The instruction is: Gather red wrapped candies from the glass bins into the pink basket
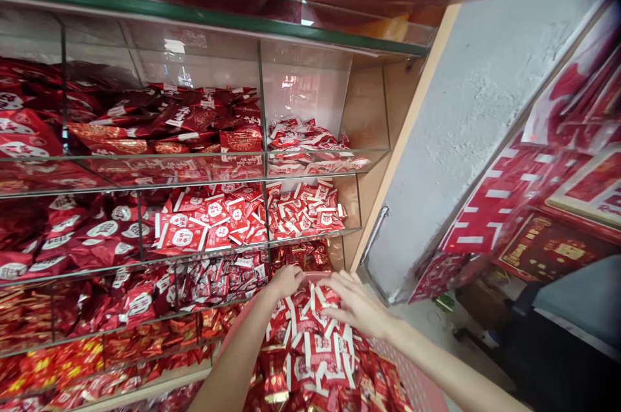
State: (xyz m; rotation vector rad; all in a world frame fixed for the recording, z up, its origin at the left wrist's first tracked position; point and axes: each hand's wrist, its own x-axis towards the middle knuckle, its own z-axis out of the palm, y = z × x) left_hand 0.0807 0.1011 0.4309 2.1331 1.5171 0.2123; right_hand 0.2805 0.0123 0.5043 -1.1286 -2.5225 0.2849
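Note:
A pink perforated basket [388, 354] stands below me, heaped with small red-and-white candy packets [317, 347]. Gold-and-red wrapped sweets [275, 376] lie lower in the heap. My left hand [287, 281] is closed at the basket's far left rim, with its fingertips partly hidden. Stretched across the top of the heap, my right hand [352, 301] has its fingers apart and touches the packets near the far right side.
Glass shelves [204, 253] with upright dividers hold red packets in several compartments on the left. A grey wall [466, 95] rises at the right, beside red hanging decorations [480, 205]. A dark chair [548, 347] stands at lower right.

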